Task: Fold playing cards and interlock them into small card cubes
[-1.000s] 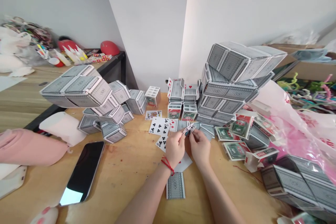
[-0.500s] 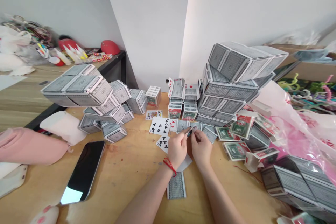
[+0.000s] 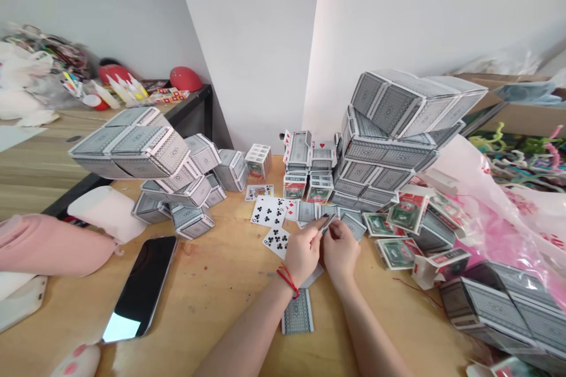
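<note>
My left hand (image 3: 304, 252), with a red string at its wrist, and my right hand (image 3: 340, 250) meet at the middle of the table. Between their closed fingertips they pinch a playing card (image 3: 326, 225), seen nearly edge-on and mostly covered by the fingers. Face-up club cards (image 3: 267, 212) and an eight of clubs (image 3: 276, 241) lie to the left of my hands. Beyond my fingers are face-down grey-backed cards (image 3: 306, 211). Another grey-backed card (image 3: 298, 312) lies beneath my left wrist, and a pale card (image 3: 312, 277) is partly hidden under my hands.
Stacks of folded-card blocks rise at left (image 3: 145, 153) and right (image 3: 389, 147). Card boxes (image 3: 407, 212) and a plastic bag (image 3: 481, 200) lie at right. A phone (image 3: 141, 288) and a pink roll-like item (image 3: 57, 245) are at left. Behind stand small card boxes (image 3: 319, 187).
Both hands have shifted slightly toward me and to the right, and the fingers have turned the card a little. The stacks and the loose cards have stayed put.
</note>
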Tool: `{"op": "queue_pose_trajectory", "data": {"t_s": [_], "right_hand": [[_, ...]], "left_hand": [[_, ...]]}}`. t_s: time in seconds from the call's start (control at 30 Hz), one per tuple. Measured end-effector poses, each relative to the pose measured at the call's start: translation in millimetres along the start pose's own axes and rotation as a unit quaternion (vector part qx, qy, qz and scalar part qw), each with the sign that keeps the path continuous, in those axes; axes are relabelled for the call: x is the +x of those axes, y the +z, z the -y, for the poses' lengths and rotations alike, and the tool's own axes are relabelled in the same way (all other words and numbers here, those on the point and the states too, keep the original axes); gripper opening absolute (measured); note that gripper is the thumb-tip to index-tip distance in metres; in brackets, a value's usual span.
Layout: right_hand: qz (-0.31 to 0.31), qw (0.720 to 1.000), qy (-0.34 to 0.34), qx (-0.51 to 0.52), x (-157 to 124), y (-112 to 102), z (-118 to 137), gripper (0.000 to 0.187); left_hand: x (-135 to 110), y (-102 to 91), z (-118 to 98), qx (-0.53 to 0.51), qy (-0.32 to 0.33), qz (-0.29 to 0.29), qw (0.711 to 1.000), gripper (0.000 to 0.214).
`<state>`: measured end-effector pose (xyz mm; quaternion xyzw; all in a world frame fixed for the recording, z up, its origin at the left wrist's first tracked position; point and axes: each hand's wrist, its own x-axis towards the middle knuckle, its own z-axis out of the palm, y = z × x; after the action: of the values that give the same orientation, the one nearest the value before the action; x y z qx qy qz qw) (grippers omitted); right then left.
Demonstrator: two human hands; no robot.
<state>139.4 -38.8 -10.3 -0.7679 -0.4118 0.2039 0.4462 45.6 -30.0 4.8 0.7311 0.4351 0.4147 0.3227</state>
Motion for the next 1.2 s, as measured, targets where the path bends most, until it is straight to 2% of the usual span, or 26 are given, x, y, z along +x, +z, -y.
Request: {"op": "queue_pose_trajectory", "data": {"t_s": [0.2, 0.47, 0.63, 0.97, 1.1, 1.2], "right_hand": [[-0.024, 1.000, 0.000, -0.002, -0.5, -0.5, 0.3, 0.026], [0.013, 0.995, -0.041, 0.089, 1.4, 5.6, 0.5, 0.031], [0.028, 0.993, -0.064, 0.095, -0.3, 5.6, 2.7, 0.031], [0.011, 0.997, -0.039, 0.066, 0.0, 4.5, 0.6, 0.033], [0.043, 0.989, -0.039, 0.134, 1.2, 3.6, 3.4, 0.034], [0.094, 0.969, 0.004, 0.230, 4.7, 4.1, 2.5, 0.038]], "left_hand": [[2.0, -2.7, -1.9, -0.021, -0.005, 0.032, 0.999, 0.031], [1.6, -4.2, 2.5, 0.016, -0.091, -0.082, 0.992, 0.025], [3.7, -4.5, 5.8, -0.020, -0.114, -0.125, 0.985, 0.028], [4.0, -3.8, 3.1, -0.036, -0.117, -0.099, 0.988, 0.028], [5.8, -7.1, 7.0, -0.045, -0.135, -0.128, 0.982, 0.030], [10.0, -14.7, 9.6, -0.088, -0.150, -0.139, 0.975, 0.033]]}}
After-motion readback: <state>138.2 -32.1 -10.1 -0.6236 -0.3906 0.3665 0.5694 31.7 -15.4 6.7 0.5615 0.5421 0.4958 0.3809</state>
